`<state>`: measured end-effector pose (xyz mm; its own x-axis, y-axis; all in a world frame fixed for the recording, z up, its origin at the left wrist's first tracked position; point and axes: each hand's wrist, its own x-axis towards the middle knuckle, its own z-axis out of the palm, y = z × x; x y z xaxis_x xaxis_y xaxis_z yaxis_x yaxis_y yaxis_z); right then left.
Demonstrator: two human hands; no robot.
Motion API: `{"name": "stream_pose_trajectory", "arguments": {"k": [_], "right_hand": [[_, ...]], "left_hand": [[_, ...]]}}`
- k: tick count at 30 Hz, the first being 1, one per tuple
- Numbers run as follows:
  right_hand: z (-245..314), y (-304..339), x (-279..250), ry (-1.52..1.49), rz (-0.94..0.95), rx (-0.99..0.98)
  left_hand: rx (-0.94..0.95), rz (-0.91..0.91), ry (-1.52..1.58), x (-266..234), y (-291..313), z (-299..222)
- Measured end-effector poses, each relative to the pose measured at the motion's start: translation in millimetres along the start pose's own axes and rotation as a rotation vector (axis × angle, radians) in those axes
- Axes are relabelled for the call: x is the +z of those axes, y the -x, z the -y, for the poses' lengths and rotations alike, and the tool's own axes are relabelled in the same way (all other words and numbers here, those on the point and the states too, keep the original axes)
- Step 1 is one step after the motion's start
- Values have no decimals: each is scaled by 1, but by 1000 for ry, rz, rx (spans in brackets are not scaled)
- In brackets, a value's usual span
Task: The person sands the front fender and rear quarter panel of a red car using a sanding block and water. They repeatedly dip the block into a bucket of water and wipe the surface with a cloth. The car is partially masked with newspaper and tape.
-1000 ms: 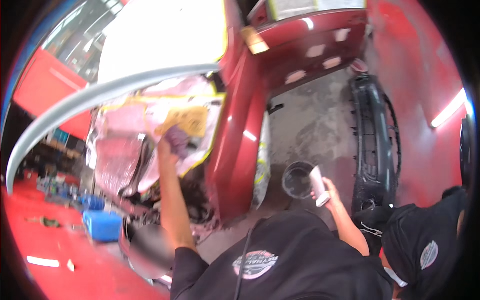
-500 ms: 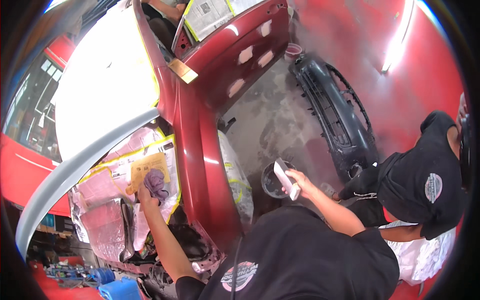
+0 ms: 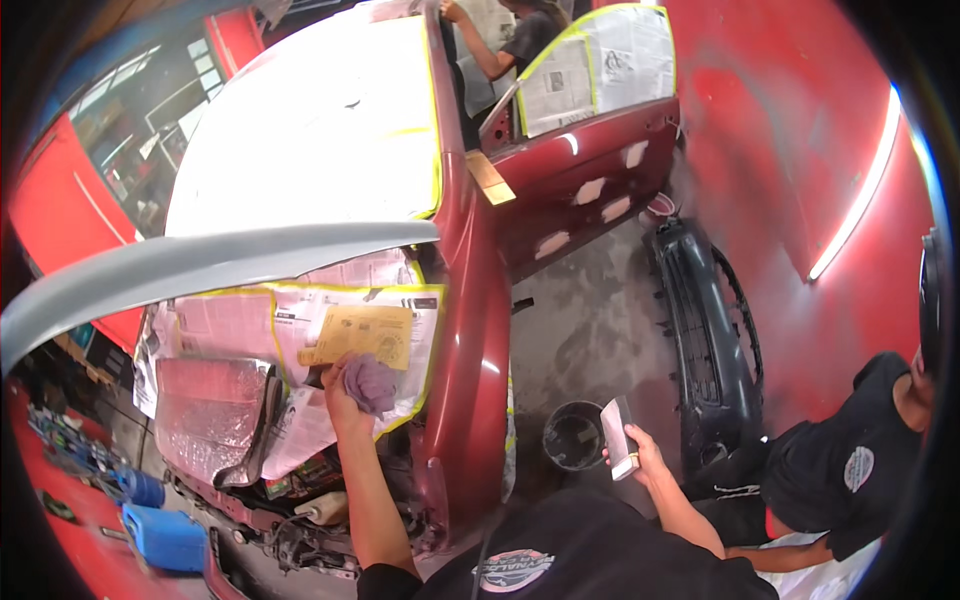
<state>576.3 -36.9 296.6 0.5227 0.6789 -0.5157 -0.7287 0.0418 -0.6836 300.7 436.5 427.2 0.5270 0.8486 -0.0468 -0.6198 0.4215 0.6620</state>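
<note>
My left hand (image 3: 345, 402) is closed on a crumpled mauve cloth (image 3: 372, 383). Under and beside it, a tan sandpaper sheet (image 3: 368, 325) lies on the masking paper (image 3: 240, 325) over the engine bay. To the right, my right hand (image 3: 652, 462) grips a sanding block (image 3: 616, 432) wrapped in pale abrasive paper. That block is held in the air beside a dark bucket (image 3: 574, 436) on the floor, apart from the red fender (image 3: 468, 430). Parts of the fingers on the block's far side are hidden.
The raised grey hood (image 3: 220, 262) arches across the left. An open red door (image 3: 590, 190) with filler patches stands ahead, and a tan block (image 3: 490, 178) rests near its hinge. A black bumper (image 3: 705, 340) lies on the floor. Other people (image 3: 850, 460) work at right and far ahead.
My view has swung, so the car and bumper appear farther right and lower. Both hands keep their cloth and sanding block. More of the person beyond the door shows.
</note>
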Motion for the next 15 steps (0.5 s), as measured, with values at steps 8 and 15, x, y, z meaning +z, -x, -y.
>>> {"name": "stream_pose_trajectory", "arguments": {"k": [8, 15], "right_hand": [[12, -14, 53, 84, 143, -76], [24, 5, 118, 183, 258, -67]], "left_hand": [[-531, -91, 64, 61, 93, 63], [-224, 27, -188, 51, 100, 92]]}}
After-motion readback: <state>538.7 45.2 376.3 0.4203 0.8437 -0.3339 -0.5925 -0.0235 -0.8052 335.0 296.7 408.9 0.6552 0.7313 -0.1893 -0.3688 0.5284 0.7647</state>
